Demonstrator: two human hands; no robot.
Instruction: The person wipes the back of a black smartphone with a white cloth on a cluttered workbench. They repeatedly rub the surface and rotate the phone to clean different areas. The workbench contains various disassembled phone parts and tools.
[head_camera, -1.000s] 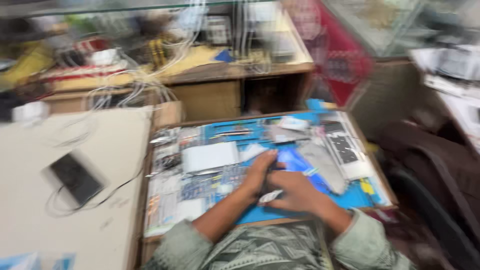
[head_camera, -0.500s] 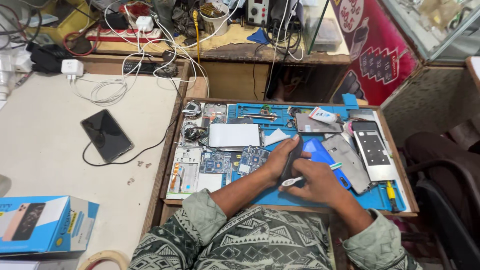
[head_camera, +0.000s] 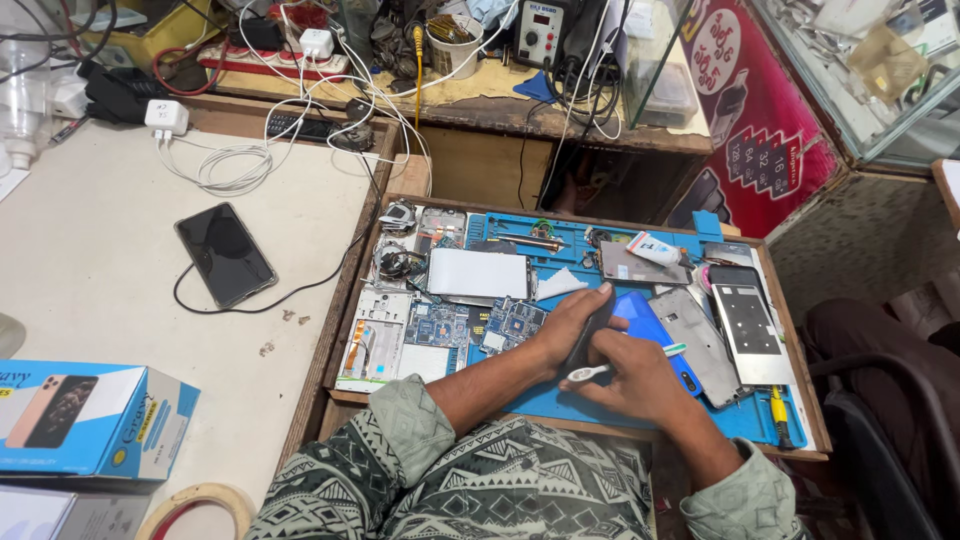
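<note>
My left hand grips a dark phone held on edge over the blue work mat. My right hand holds a thin white tool with a green tip, laid across the phone's lower end. A blue phone back cover lies flat just right of both hands. Circuit boards and a white rectangular panel lie to the left of my left hand. Both forearms wear patterned green sleeves.
A wooden tray frames the mat, crowded with phone frames, a metal plate and a small tube. A black phone on a cable and a blue box sit on the left counter. Chargers and cables clutter the back shelf.
The view has steadied and shifted. My hands stay together on the dark phone, with the white tool remaining across it.
</note>
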